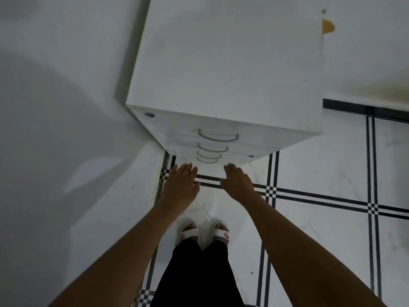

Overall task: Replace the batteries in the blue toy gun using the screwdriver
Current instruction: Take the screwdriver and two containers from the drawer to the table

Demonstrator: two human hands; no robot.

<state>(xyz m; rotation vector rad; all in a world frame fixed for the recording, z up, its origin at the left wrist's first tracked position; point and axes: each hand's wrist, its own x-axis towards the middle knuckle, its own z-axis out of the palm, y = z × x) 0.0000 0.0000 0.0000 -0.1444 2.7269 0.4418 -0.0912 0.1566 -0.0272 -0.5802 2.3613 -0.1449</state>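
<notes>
Closest to the camera are black trousers and white slippers (204, 232) on a white tiled floor (321, 173) with black line borders, so the person is standing right up against the cabinet. Both arms reach forward and down: left hand (180, 185) has its fingers straight and close together, holding nothing, and right hand (238, 183) looks the same, flat and empty, fingertips a bit blurred. They're just in front of the lowest drawer fronts of the white drawer cabinet (225, 69), whose curved metal handles (218, 137) stack up the front. No blue toy gun, screwdriver or batteries anywhere in view, so my guess is they're inside a drawer and this step is fetching them. To do it well I'd hook one hand under a single handle and pull straight out, other hand braced on the frame so the cabinet doesn't tip forward. Beyond the top there's just a white wall and something yellow (328, 26)
</notes>
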